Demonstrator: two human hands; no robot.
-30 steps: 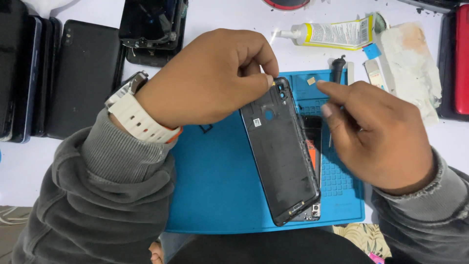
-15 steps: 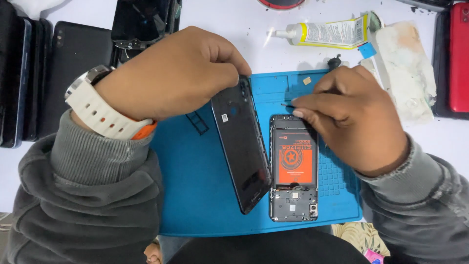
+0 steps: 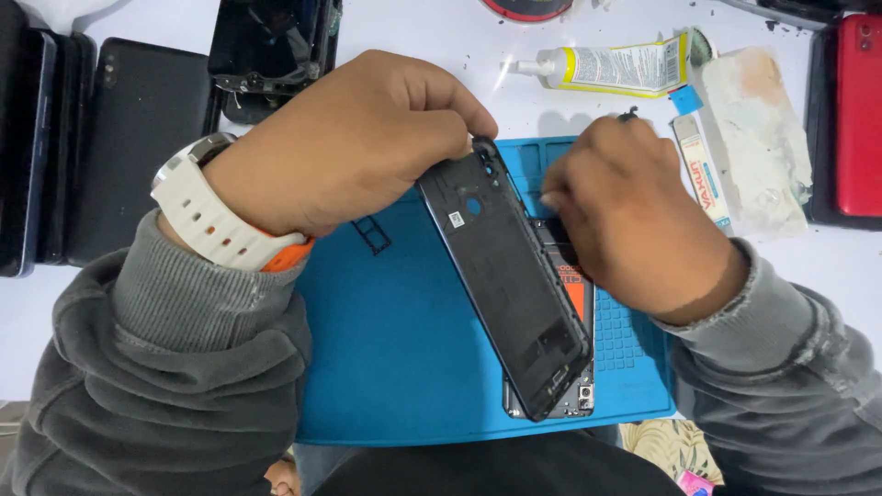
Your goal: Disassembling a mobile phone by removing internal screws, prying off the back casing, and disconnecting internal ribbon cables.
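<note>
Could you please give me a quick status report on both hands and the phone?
Left hand grips back cover, tilted up. Right hand presses on opened phone on blue mat. Glue tube lies beyond, apart.

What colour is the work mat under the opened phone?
Blue. The work mat shows best in the head view, under the opened phone.

Opened phone mostly covered by the tilted black back cover and right hand, red phone cut off at 3 o'clock, right fingertips hidden, dark round object cropped at 12 o'clock
</note>
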